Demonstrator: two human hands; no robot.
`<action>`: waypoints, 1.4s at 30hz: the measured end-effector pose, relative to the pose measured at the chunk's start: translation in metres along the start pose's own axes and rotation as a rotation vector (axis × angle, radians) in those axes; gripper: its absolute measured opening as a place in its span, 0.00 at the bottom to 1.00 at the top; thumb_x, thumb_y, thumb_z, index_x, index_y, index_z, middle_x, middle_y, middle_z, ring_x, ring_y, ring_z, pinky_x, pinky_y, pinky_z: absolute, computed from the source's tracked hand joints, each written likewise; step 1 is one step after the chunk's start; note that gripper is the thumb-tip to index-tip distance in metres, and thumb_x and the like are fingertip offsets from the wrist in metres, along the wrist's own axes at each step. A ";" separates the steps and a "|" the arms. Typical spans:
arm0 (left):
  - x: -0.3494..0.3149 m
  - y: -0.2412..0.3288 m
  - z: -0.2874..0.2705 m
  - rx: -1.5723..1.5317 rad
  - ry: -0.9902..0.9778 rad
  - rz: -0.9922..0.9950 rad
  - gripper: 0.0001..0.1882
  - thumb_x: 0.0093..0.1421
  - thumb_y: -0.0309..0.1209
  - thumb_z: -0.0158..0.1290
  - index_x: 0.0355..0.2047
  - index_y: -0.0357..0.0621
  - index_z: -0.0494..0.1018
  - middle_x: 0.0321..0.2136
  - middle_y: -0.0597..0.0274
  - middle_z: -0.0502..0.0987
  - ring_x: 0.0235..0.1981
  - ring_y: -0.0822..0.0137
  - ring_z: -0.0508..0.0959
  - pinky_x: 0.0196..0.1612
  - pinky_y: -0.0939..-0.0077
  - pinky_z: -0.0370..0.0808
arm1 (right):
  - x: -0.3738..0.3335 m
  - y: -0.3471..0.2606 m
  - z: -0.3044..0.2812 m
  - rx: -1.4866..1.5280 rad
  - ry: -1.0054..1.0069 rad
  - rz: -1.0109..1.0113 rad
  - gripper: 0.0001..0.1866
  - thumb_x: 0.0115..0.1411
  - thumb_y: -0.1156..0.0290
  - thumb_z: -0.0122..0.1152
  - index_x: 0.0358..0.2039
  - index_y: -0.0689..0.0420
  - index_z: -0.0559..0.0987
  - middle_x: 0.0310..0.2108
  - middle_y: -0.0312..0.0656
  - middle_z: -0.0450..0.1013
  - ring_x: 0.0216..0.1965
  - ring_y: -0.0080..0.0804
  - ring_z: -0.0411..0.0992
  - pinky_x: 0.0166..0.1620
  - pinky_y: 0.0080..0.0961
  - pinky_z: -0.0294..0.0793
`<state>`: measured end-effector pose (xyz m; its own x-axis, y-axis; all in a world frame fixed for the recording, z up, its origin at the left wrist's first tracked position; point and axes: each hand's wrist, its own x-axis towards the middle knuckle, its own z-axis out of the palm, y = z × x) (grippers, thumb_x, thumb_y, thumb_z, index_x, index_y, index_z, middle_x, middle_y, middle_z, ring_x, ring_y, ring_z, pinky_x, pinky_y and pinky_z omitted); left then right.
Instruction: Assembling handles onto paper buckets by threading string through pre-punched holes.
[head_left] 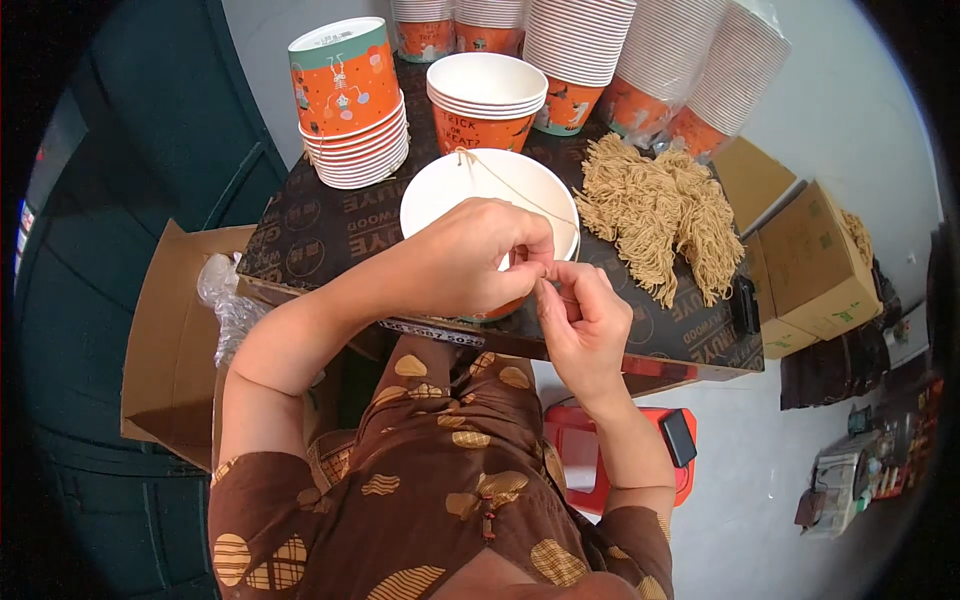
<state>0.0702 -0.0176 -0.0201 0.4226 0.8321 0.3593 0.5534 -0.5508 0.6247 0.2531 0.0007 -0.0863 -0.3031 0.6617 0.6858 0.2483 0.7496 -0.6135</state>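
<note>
A white-lined paper bucket (440,195) with an orange outside stands at the table's near edge. A thin tan string (520,190) is fastened at its far rim and crosses the opening to the right rim, by my fingers. My left hand (490,250) reaches over the bucket, thumb and forefinger pinched together at the near right rim. My right hand (588,315) meets it there from the right, also in a closed pinch. Both seem to grip the string's end, which the fingertips mostly hide.
Behind stand nested orange buckets (488,95), an upside-down stack (345,110) and taller stacks (575,60). A heap of tan strings (660,210) lies right on the dark table (335,225). Cardboard boxes (815,265) flank it. A black phone-like object (678,438) rests on a red stool (650,480).
</note>
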 end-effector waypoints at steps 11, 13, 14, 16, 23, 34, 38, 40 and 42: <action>-0.003 -0.007 0.003 -0.256 -0.095 -0.128 0.08 0.57 0.25 0.57 0.36 0.34 0.75 0.26 0.64 0.78 0.29 0.77 0.76 0.33 0.79 0.74 | -0.002 -0.004 -0.003 0.568 0.015 0.303 0.01 0.62 0.80 0.59 0.34 0.62 0.76 0.23 0.24 0.65 0.25 0.08 0.57 0.27 0.09 0.57; 0.003 -0.005 0.002 -0.243 -0.127 -0.162 0.08 0.57 0.25 0.58 0.36 0.34 0.76 0.25 0.64 0.77 0.29 0.77 0.76 0.33 0.79 0.73 | -0.001 -0.002 -0.004 0.545 0.004 0.280 0.01 0.62 0.80 0.59 0.34 0.63 0.76 0.24 0.25 0.65 0.25 0.08 0.58 0.28 0.10 0.58; 0.005 -0.004 0.001 -0.230 -0.158 -0.194 0.08 0.56 0.25 0.58 0.35 0.34 0.76 0.25 0.64 0.77 0.29 0.77 0.75 0.33 0.79 0.73 | -0.001 -0.002 -0.005 0.489 0.003 0.240 0.02 0.61 0.80 0.59 0.35 0.63 0.77 0.24 0.26 0.67 0.25 0.10 0.59 0.28 0.10 0.60; 0.007 -0.006 0.002 -0.238 -0.149 -0.186 0.08 0.56 0.25 0.58 0.35 0.34 0.76 0.25 0.63 0.77 0.28 0.77 0.75 0.33 0.80 0.73 | -0.001 0.000 -0.005 0.437 -0.001 0.200 0.03 0.61 0.81 0.59 0.35 0.63 0.78 0.24 0.27 0.68 0.25 0.11 0.61 0.29 0.11 0.61; 0.009 -0.009 0.006 -0.270 -0.124 -0.127 0.08 0.56 0.26 0.59 0.35 0.35 0.79 0.25 0.62 0.79 0.29 0.75 0.76 0.36 0.79 0.73 | -0.002 -0.001 -0.011 0.361 0.004 0.100 0.07 0.58 0.82 0.61 0.39 0.63 0.79 0.25 0.33 0.71 0.25 0.16 0.65 0.30 0.14 0.64; 0.010 -0.015 0.002 -0.376 -0.179 -0.167 0.07 0.58 0.28 0.59 0.32 0.35 0.79 0.26 0.65 0.80 0.29 0.77 0.76 0.37 0.80 0.73 | 0.007 -0.005 -0.049 -0.281 -0.068 -0.214 0.07 0.50 0.81 0.64 0.30 0.58 0.77 0.23 0.39 0.65 0.28 0.37 0.65 0.36 0.33 0.60; 0.013 -0.013 0.003 -0.406 -0.191 -0.220 0.06 0.58 0.27 0.60 0.31 0.34 0.79 0.25 0.67 0.79 0.29 0.80 0.75 0.35 0.82 0.72 | 0.007 -0.003 -0.047 -0.224 -0.079 -0.227 0.06 0.51 0.80 0.63 0.29 0.58 0.76 0.24 0.39 0.67 0.29 0.38 0.66 0.37 0.32 0.61; 0.014 -0.013 0.003 -0.411 -0.192 -0.228 0.06 0.57 0.26 0.60 0.31 0.35 0.78 0.25 0.67 0.79 0.28 0.80 0.75 0.35 0.83 0.72 | 0.008 -0.001 -0.044 -0.131 -0.055 -0.259 0.06 0.52 0.81 0.62 0.30 0.58 0.75 0.28 0.40 0.71 0.31 0.38 0.68 0.38 0.32 0.64; 0.014 -0.012 0.003 -0.417 -0.193 -0.237 0.06 0.57 0.26 0.60 0.31 0.35 0.78 0.25 0.67 0.79 0.28 0.80 0.75 0.34 0.83 0.72 | 0.012 -0.001 -0.042 -0.105 -0.056 -0.265 0.06 0.53 0.81 0.61 0.30 0.59 0.75 0.30 0.42 0.73 0.31 0.39 0.68 0.38 0.32 0.65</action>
<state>0.0715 0.0009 -0.0248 0.4668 0.8820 0.0646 0.3337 -0.2433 0.9107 0.2874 0.0082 -0.0611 -0.4198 0.4427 0.7923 0.2467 0.8958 -0.3697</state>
